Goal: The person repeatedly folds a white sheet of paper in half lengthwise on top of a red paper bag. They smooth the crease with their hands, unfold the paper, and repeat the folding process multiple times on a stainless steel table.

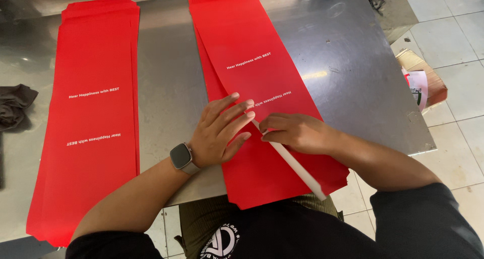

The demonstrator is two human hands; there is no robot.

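A long red printed card sheet [252, 52] lies on top of a stack of like sheets on the steel table [348, 62], its near end overhanging the table edge. My left hand [222, 130], with a watch on the wrist, rests flat on the sheet with fingers spread. My right hand [295, 133] pinches a white strip [297, 169] that runs diagonally along the sheet's right edge toward me. The fingertips of both hands meet near the strip's upper end.
A second stack of red sheets [93, 112] lies on the table's left half. A dark cloth [14, 105] sits at the far left edge. On the tiled floor to the right stands an open cardboard box [423, 80].
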